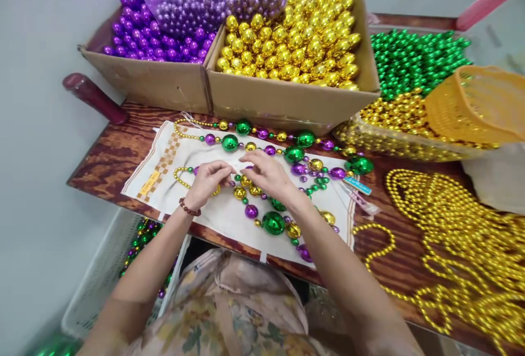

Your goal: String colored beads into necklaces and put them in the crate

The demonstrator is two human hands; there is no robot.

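My left hand [207, 180] and my right hand [266, 173] meet over a white cloth [164, 173] on the wooden table [106, 153]. Both pinch a thin white string [238, 169] between their fingertips. Under and around them lies a bead necklace [283, 151] of green, purple and gold balls, looping across the cloth. A large green bead [273, 222] rests below my right wrist. A beaded bracelet [189, 209] circles my left wrist.
Cardboard boxes at the back hold purple beads [143, 36] and gold beads [295, 33]. Green beads [414, 60] fill a tray at the right, beside an orange basket [476, 104]. Gold bead strands [463, 246] pile on the right. A white crate [102, 279] with beads stands below left.
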